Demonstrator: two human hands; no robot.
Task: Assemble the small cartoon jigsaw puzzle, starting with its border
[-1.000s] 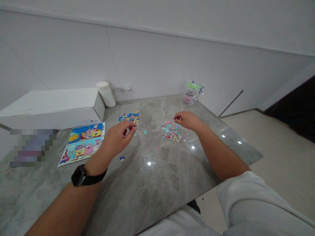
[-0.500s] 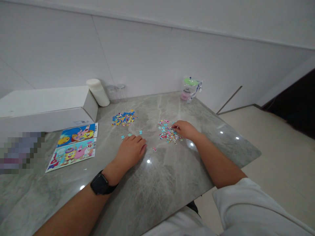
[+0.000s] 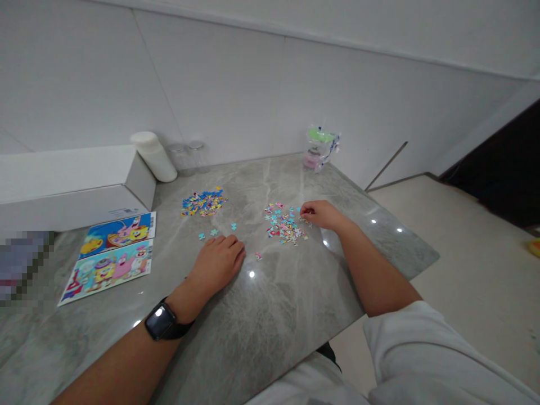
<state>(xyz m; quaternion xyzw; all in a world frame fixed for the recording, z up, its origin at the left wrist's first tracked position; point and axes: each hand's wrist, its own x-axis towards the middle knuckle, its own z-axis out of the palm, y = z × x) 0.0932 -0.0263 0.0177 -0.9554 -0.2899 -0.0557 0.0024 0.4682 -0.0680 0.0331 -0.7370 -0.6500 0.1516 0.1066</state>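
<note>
A pale wall [image 3: 236, 90] runs along the far side of a grey marbled table [image 3: 261, 332]. At the far left lies a long white box [image 3: 59, 174]; a pixelated object [image 3: 23, 261] shows in front of it at the left edge. Nearer and to the right of the box, two printed cartoon pictures [image 3: 110, 270] lie flat, edge to edge.

The left hand [image 3: 217, 261], a black watch [image 3: 161, 323] at its wrist, is palm down over the table's middle. Its fingers curve downward, tips hidden, so I cannot tell whether they are wide or narrow, or hold anything. The right hand [image 3: 323, 215] is at the right edge of a heap of pink and turquoise puzzle pieces [image 3: 284, 226]. Its thumb and fingertips come close together; I cannot tell whether a piece is between them.

A white bottle [image 3: 154, 157] and two clear glasses [image 3: 197, 156] stand far left, and a clear bag [image 3: 320, 149] with green and pink contents far right. A heap of blue and yellow pieces [image 3: 205, 202] lies farther left. Smallest are three loose turquoise pieces [image 3: 234, 226] just beyond the left hand and one pink piece [image 3: 258, 256] just right of it.
</note>
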